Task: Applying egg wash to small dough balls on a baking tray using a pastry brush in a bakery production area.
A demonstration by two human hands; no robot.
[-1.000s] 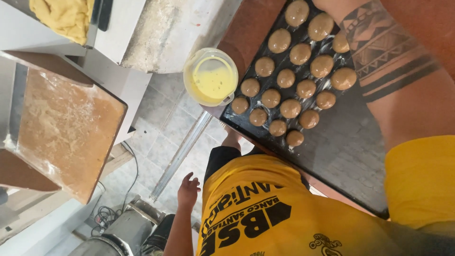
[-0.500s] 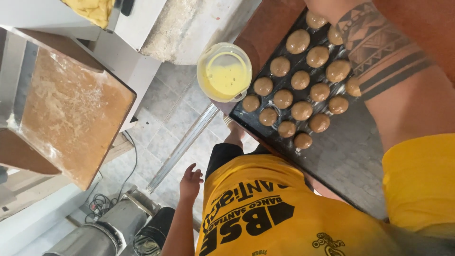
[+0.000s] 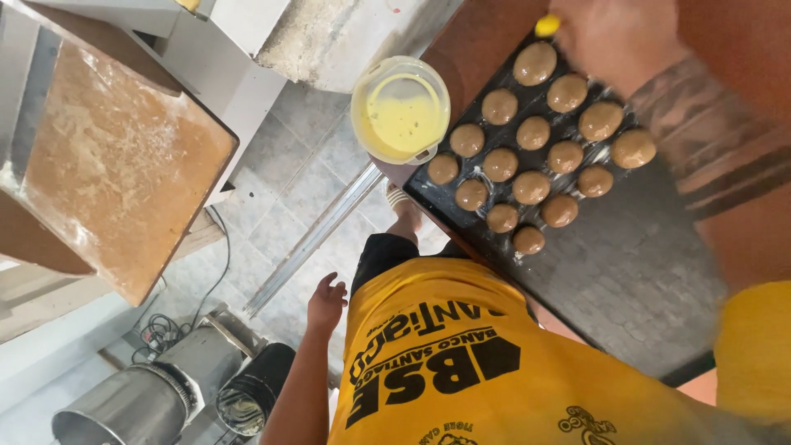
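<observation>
A dark baking tray (image 3: pixel 643 280) lies on a reddish-brown counter and carries several glazed brown dough balls (image 3: pixel 533 132) in rows. My right hand (image 3: pixel 618 41), on a tattooed forearm, hovers over the tray's far end, its fingers closed on a small yellow object (image 3: pixel 545 25); it is blurred and mostly hidden. A clear plastic bowl of yellow liquid (image 3: pixel 401 111) stands at the tray's left corner. My left hand (image 3: pixel 327 301) hangs beside my yellow shirt, fingers apart and holding nothing.
A floured wooden board (image 3: pixel 124 165) on a white stand sits to the left. On the tiled floor below are a steel pot (image 3: pixel 124 408), a black bucket (image 3: pixel 255 391), cables and a metal rail (image 3: pixel 313 239).
My right hand has come into view over the far end of the tray, and the view has shifted so bowl and tray sit lower. My left hand still hangs at my side.
</observation>
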